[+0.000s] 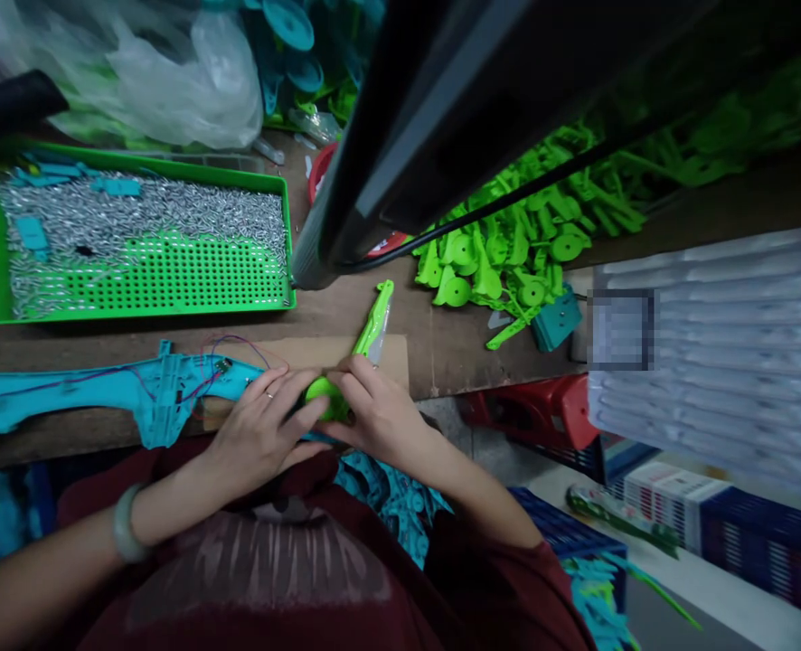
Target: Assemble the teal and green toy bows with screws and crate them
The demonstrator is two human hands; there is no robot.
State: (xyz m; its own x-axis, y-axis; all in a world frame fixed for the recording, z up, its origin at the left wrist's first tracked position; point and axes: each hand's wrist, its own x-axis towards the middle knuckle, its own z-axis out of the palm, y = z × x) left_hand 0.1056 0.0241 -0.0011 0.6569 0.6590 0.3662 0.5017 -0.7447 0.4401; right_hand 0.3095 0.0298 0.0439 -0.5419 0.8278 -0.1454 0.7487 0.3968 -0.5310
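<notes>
Both hands meet at the front edge of the wooden bench (441,348). My left hand (261,429) and my right hand (373,411) are closed together round the rounded end of a lime green plastic part (372,330), whose long arm points up and away from me. Just left of the hands lies a long teal plastic piece (102,389) with thin red and blue wires across it. A ring shows on my left hand and a pale bangle (124,524) on that wrist.
A green perforated tray (136,289) of small metal pins sits at the back left. A heap of lime green parts (509,253) lies at the right under a dark machine arm (428,136). Clear plastic bags (170,81) are behind. Teal parts (387,497) lie in my lap.
</notes>
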